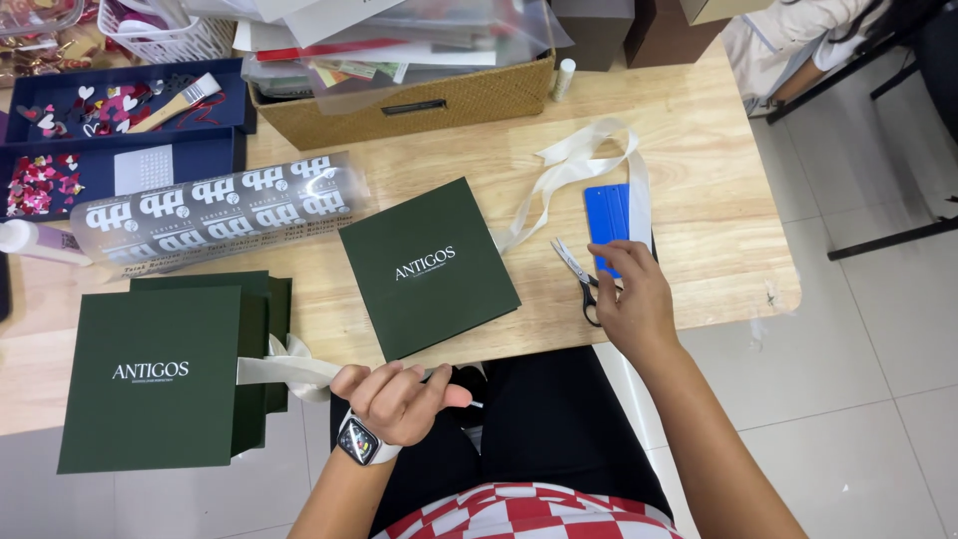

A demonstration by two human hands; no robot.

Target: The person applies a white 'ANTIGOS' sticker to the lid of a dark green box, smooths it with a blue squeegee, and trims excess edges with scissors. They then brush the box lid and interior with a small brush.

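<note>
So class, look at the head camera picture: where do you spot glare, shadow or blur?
Head view: evenly lit and mostly sharp; glare streaks the clear printed roll; a soft shadow lies beside the right hand over the scissors; the left hand gripping the cream ribbon looks slightly soft; table edges bow a little.

Wooden table [689,150]: boxes, scissors [579,274], ribbon [589,160]

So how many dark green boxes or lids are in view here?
2 clearly: a flat square green piece lying mid-table, and a green box at the table's left front edge, cream ribbon running from it to the left hand. More may sit hidden behind the left one.
</note>
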